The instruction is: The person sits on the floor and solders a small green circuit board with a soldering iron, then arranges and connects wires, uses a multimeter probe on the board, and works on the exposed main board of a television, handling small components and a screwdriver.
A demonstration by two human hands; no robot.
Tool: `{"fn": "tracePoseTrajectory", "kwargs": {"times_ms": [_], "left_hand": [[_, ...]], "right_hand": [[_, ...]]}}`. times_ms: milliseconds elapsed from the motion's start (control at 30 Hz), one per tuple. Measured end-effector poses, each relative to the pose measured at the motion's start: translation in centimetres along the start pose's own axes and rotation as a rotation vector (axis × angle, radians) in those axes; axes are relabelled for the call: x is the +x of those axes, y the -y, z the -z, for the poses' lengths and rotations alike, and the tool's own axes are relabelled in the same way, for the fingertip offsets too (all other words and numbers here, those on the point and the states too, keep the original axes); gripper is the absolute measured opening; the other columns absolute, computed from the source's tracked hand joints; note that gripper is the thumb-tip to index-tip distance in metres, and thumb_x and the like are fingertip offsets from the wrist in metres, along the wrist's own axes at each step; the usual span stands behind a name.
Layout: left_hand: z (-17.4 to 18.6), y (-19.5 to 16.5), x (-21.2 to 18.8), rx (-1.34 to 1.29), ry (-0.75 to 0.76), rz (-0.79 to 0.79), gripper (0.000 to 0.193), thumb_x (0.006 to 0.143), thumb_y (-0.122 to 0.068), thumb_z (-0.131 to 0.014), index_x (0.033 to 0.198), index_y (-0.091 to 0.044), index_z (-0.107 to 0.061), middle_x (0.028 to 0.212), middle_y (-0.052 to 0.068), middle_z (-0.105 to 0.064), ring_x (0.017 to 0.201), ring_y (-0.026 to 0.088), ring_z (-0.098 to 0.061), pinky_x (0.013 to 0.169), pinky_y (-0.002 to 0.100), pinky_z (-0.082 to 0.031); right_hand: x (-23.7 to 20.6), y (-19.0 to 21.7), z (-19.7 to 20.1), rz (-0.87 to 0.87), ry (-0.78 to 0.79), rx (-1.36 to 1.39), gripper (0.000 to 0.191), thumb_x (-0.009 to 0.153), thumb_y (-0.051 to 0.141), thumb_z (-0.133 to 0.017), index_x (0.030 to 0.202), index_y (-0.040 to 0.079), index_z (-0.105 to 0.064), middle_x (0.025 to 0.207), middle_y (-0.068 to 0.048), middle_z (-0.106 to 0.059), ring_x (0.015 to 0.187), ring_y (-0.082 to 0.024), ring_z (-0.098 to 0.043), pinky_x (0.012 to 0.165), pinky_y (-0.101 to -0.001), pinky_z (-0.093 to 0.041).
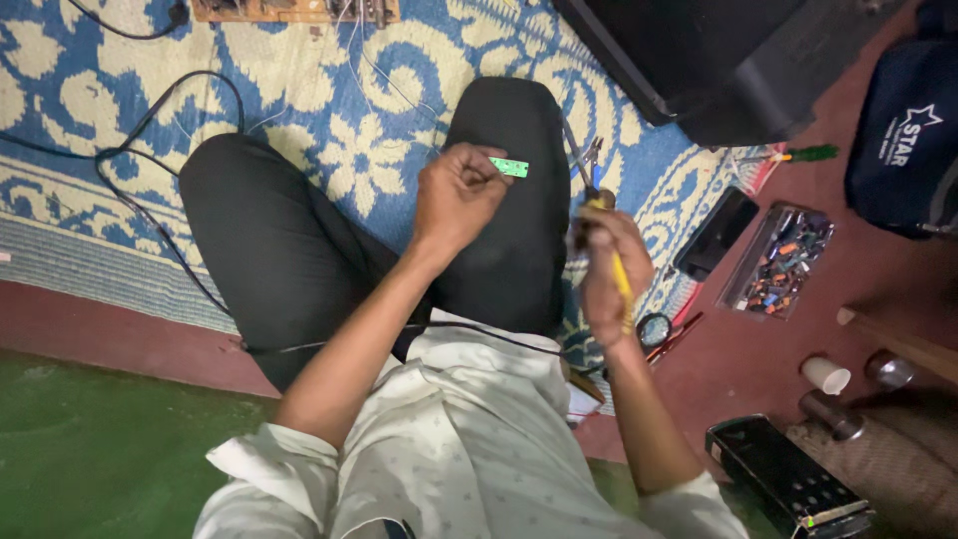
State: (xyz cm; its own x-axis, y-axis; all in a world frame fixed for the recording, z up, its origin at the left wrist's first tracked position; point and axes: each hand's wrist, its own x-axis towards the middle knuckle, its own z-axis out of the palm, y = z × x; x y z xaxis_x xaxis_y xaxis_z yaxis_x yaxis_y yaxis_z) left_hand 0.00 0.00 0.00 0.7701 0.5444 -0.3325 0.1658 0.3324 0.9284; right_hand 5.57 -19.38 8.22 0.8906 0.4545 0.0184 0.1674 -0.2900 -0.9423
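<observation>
I sit cross-legged on a blue and cream patterned mat, looking down at my black trousers. My left hand is closed on a small green circuit board, held above my right knee. My right hand grips a soldering iron with a yellow handle; its tip points up and away from me, a short way right of the board. A black cord runs across my lap toward that hand.
Pliers lie on the mat by my knee. To the right are a black phone, a clear box of small parts, a green-handled screwdriver, a dark bag, a white cup and a black device. Black cables trail left.
</observation>
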Motion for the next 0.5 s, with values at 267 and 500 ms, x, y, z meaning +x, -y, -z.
{"fn": "tracePoseTrajectory", "kwargs": {"times_ms": [267, 500], "left_hand": [[-1.1, 2.3, 0.3, -0.04, 0.05, -0.075, 0.013, 0.088, 0.008, -0.07, 0.095, 0.002, -0.061, 0.12, 0.015, -0.073, 0.099, 0.016, -0.074, 0.084, 0.028, -0.062], [2.8, 1.5, -0.7, -0.282, 0.201, -0.033, 0.02, 0.089, 0.011, -0.066, 0.103, 0.001, -0.057, 0.136, 0.01, -0.06, 0.101, 0.017, -0.072, 0.083, 0.028, -0.058]], "right_hand": [[5.6, -1.8, -3.6, 0.316, 0.105, -0.347, 0.027, 0.088, 0.0, -0.082, 0.111, 0.002, -0.069, 0.114, -0.019, -0.071, 0.109, -0.035, -0.071, 0.095, -0.0377, -0.056], [4.4, -3.3, -5.6, 0.311, 0.089, -0.272, 0.021, 0.093, -0.004, -0.08, 0.109, 0.003, -0.068, 0.106, -0.018, -0.072, 0.101, -0.032, -0.073, 0.091, -0.037, -0.057]]}}
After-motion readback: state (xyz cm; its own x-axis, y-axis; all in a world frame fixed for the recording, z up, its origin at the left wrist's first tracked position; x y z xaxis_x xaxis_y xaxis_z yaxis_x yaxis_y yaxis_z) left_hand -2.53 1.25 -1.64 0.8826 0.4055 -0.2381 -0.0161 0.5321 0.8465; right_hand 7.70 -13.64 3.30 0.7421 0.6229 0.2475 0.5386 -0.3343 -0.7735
